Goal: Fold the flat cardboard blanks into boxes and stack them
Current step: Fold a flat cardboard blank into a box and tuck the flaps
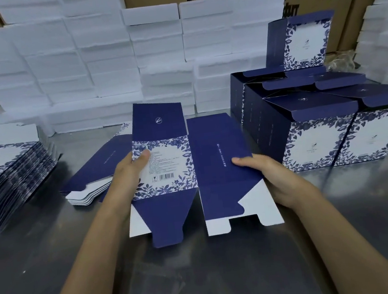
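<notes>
Navy blank (190, 169): held flat just above the tabletop (203, 278), between both hands.
Left hand (128, 171): grips the blank's left edge, thumb on top.
Right hand (266, 175): grips its right edge.
Boxes (320, 137): folded, stacked right of the blank.
Blanks (7, 173): piled left of it.

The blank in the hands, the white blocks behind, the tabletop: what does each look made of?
Blank: printed card, probably matte; white uncoated underside on the flaps. White blocks: likely foam, with rough, crumbly edges. Tabletop: seemingly brushed metal, grey with dull streaky reflections.
</notes>
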Motion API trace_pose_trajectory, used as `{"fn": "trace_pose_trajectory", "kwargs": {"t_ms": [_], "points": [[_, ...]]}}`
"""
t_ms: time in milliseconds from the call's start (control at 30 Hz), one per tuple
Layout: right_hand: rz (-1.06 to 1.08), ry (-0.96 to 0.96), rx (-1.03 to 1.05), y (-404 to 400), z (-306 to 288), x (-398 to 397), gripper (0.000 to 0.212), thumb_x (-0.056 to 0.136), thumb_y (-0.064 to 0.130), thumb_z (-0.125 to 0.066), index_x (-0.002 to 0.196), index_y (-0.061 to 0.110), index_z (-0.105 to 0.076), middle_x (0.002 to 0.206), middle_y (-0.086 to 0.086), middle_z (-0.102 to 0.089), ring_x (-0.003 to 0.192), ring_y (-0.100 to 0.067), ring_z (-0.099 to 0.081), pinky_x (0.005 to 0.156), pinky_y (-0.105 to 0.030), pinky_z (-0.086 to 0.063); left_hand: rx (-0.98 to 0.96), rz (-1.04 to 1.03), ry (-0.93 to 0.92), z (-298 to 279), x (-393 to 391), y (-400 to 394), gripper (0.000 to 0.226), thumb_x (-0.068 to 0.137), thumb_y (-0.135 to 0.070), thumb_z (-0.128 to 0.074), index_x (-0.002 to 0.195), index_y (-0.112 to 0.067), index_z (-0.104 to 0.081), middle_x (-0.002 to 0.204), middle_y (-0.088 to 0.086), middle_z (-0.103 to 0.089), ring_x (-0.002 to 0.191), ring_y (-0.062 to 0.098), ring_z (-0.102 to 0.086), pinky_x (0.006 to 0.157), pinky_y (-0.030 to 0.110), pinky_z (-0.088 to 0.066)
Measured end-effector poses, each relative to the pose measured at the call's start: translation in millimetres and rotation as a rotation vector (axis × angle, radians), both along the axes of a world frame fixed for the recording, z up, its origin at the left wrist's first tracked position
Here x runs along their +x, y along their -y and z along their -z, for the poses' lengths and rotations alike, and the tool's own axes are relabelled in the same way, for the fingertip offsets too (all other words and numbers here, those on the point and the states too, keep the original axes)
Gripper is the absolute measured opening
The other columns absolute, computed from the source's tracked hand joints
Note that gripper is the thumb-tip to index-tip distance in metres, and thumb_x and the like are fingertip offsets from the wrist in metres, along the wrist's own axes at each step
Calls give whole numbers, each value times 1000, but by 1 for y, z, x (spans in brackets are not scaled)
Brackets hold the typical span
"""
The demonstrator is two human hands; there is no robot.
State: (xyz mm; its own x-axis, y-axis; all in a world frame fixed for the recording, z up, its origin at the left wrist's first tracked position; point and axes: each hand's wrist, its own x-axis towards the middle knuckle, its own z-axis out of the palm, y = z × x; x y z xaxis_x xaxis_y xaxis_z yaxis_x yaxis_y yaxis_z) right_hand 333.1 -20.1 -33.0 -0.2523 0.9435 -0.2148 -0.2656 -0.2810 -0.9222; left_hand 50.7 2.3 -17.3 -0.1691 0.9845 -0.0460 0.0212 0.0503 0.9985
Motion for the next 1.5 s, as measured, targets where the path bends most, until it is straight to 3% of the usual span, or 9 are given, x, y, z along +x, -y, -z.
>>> {"fn": "trace_pose_trajectory", "kwargs": {"t_ms": [133, 300, 567, 733, 867, 1033, 1167, 1300, 1500], "points": [[134, 2, -26, 0, -2, -4, 36, 92, 48, -68, 112, 20, -78, 109, -6, -78, 98, -25, -76, 77, -36, -61, 5, 64, -82, -1, 7, 7, 38, 96, -51, -59, 128, -33, -61, 118, -5, -73, 100, 19, -73, 91, 41, -56], [186, 35, 23, 1, -2, -8, 35, 97, 47, -62, 117, 20, -72, 109, -4, -78, 96, -22, -76, 70, -33, -62, -31, 13, -116, -1, 9, 9, 57, 94, -61, -55, 143, -32, -51, 143, -7, -57, 122, 16, -62, 106, 41, -45], [193, 80, 66, -1, -5, 5, 24, 100, 39, -60, 115, 27, -74, 111, 1, -77, 100, -21, -75, 75, -30, -59, 89, -139, -146, 8, 20, 5, 30, 97, -60, -48, 105, -33, -59, 103, -9, -70, 97, 14, -67, 81, 36, -52], [303, 86, 58, 1, -14, 4, 14, 103, 32, -58, 104, 25, -70, 81, 9, -79, 69, -8, -76, 49, -17, -54, 126, -112, -321, 17, 24, -2, 24, 105, -25, -43, 126, -34, -42, 80, 0, -61, 71, 14, -52, 62, 30, -39], [221, -72, -46, 9, -21, 3, 32, 94, 43, -65, 99, 16, -82, 100, -5, -79, 82, -20, -78, 56, -27, -59, 147, -44, -332, 13, 24, 2, 37, 104, -18, -42, 133, -40, -41, 99, -2, -63, 79, 13, -56, 67, 25, -41], [211, -194, 158, 13, -36, 0, 45, 102, 43, -46, 127, 13, -70, 133, -9, -66, 110, -29, -56, 88, -36, -42, 154, 209, -126, 8, 32, 8, 37, 106, -23, -45, 131, -48, -57, 142, -6, -57, 134, 16, -51, 117, 43, -34], [252, -9, 231, 16, -36, -5, 41, 102, 42, -48, 126, 18, -70, 129, 1, -70, 119, -17, -63, 98, -36, -46, 177, 363, -7, 10, 43, 15, 50, 104, -10, -45, 138, -45, -53, 146, -7, -55, 140, 16, -46, 119, 47, -31], [239, 170, 199, 18, -32, -9, 34, 94, 44, -55, 114, 24, -75, 111, 3, -77, 96, -13, -71, 78, -29, -50, 197, 363, 142, 1, 41, 15, 75, 77, -4, -56, 139, -47, -52, 149, -7, -51, 139, 17, -48, 115, 44, -39], [190, 60, 178, 17, -29, -6, 41, 88, 44, -50, 112, 20, -73, 106, -10, -60, 93, -29, -47, 85, -39, -38, 280, 616, -71, -8, 37, 25, 83, 69, -27, -71, 141, -57, -42, 153, -32, -34, 142, -13, -24, 113, 27, -28]]}}
